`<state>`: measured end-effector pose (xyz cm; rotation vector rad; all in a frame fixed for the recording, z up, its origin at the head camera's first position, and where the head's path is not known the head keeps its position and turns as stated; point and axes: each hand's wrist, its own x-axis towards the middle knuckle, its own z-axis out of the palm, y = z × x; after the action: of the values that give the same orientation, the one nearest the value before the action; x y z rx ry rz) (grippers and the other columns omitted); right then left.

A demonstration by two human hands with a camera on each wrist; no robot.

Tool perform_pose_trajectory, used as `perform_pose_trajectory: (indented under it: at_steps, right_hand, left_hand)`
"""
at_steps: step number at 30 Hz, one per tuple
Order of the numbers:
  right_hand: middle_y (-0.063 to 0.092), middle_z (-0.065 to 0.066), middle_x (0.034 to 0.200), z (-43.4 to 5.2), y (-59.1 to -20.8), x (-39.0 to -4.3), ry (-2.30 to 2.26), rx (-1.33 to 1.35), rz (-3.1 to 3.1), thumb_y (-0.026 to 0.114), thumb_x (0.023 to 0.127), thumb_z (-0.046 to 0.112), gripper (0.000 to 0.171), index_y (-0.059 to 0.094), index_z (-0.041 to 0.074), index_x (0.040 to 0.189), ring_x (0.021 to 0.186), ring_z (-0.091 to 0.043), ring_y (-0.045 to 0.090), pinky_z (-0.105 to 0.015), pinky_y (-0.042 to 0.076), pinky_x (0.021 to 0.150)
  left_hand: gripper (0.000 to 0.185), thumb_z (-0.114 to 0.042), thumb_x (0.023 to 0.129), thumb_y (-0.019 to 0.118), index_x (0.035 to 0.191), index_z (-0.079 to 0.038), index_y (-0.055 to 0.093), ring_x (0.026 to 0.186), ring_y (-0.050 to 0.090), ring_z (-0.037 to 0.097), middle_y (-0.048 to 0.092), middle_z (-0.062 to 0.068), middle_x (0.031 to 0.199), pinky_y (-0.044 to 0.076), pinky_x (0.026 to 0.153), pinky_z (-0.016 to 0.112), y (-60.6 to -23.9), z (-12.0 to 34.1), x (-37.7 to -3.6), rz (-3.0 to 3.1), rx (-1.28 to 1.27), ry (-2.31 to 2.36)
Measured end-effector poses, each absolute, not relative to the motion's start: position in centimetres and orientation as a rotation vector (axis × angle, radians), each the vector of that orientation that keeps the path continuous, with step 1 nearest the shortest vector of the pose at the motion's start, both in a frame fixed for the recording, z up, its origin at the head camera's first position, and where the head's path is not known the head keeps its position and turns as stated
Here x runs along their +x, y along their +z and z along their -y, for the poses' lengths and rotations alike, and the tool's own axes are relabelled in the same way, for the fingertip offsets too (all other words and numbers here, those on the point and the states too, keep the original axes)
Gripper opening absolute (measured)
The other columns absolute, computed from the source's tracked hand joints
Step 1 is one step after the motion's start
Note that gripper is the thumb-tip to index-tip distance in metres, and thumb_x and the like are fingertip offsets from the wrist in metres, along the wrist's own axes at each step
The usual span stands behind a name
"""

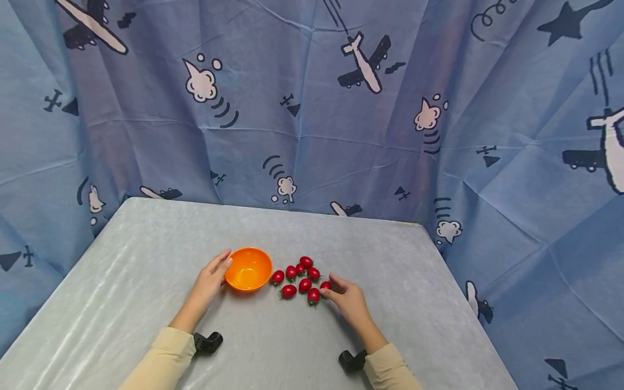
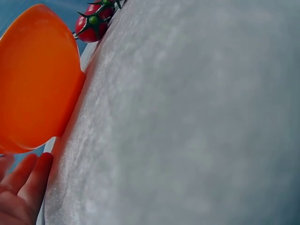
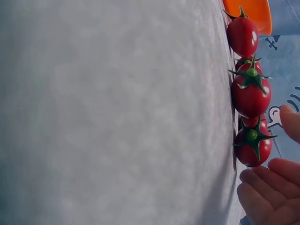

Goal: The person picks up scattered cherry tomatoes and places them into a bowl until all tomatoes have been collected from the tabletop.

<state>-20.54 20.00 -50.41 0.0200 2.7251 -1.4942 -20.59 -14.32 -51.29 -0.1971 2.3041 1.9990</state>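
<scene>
An orange bowl [image 1: 248, 269] stands upright on the table. Beside its left side is my left hand [image 1: 207, 283], thumb at the rim and fingers stretched along the outer wall. The left wrist view shows those fingers [image 2: 35, 183] straight, close to the bowl's side. Several small red tomatoes [image 1: 305, 285] with green stems lie loosely grouped right of the bowl. My right hand [image 1: 352, 304] reaches the group's right end, thumb and fingers spread around the rightmost tomato [image 1: 325, 286]. In the right wrist view, its thumb stands apart from the extended fingers [image 3: 262, 187], near a tomato [image 3: 253, 143].
A pale grey cloth covers the table [image 1: 273, 346]. Behind and around it hangs a blue curtain [image 1: 302, 119] printed with planes and clouds. Black wrist cameras sit below both hands, near the beige sleeves [image 1: 163, 357].
</scene>
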Motion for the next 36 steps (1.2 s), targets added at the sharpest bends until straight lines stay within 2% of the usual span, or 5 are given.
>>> perform_pose_trajectory:
  at_steps: [8, 16, 23, 28, 36]
  right_hand:
    - [0.066, -0.022, 0.128, -19.7, -50.6, -20.6, -1.459, 0.019, -2.752, 0.079, 0.085, 0.02, 0.053, 0.063, -0.003, 0.13, 0.118, -0.035, 0.064, -0.042, 0.056, 0.093]
    - [0.066, -0.021, 0.128, -19.5, -50.7, -20.8, -1.469, 0.019, -2.761, 0.079, 0.083, 0.012, 0.049, 0.065, -0.004, 0.128, 0.118, -0.035, 0.064, -0.042, 0.056, 0.093]
    - [0.067, -0.02, 0.127, -19.4, -50.6, -20.8, -1.423, 0.023, -2.787, 0.079, 0.083, 0.009, 0.045, 0.067, -0.002, 0.126, 0.12, -0.035, 0.063, -0.043, 0.055, 0.094]
    - [0.068, -0.02, 0.125, -19.3, -50.5, -21.0, -1.395, 0.018, -2.818, 0.079, 0.083, 0.009, 0.045, 0.068, -0.001, 0.125, 0.12, -0.036, 0.063, -0.044, 0.055, 0.095]
    - [0.069, -0.019, 0.123, -19.3, -50.5, -20.9, -1.344, 0.032, -2.847, 0.079, 0.083, 0.01, 0.043, 0.069, 0.0, 0.123, 0.12, -0.035, 0.063, -0.046, 0.054, 0.096]
  left_hand:
    - [0.06, -0.045, 0.105, 0.045, 0.154, -0.011, 0.038, 0.143, 0.039, 0.026, 0.035, 0.01, 0.161, 0.047, 0.09, 0.014, -51.5, 14.4, -20.5, -2.245, -0.221, 2.05]
    - [0.059, -0.045, 0.105, 0.043, 0.154, -0.013, 0.038, 0.144, 0.039, 0.026, 0.037, 0.011, 0.16, 0.045, 0.108, 0.031, -51.9, 14.5, -20.6, -2.244, -0.217, 2.05]
    - [0.052, -0.036, 0.107, 0.043, 0.153, -0.011, 0.039, 0.14, 0.042, 0.022, 0.039, 0.009, 0.159, 0.046, 0.089, 0.008, -52.1, 14.5, -20.7, -2.15, -0.229, 2.159]
    - [0.052, -0.036, 0.107, 0.044, 0.152, -0.012, 0.041, 0.133, 0.047, 0.011, 0.04, 0.009, 0.158, 0.046, 0.088, 0.007, -52.2, 14.6, -20.6, -2.134, -0.235, 2.171]
    - [0.05, -0.033, 0.107, 0.044, 0.151, -0.01, 0.042, 0.104, 0.051, -0.017, 0.041, 0.009, 0.157, 0.047, 0.087, 0.007, -52.6, 14.6, -20.8, -2.104, -0.252, 2.197]
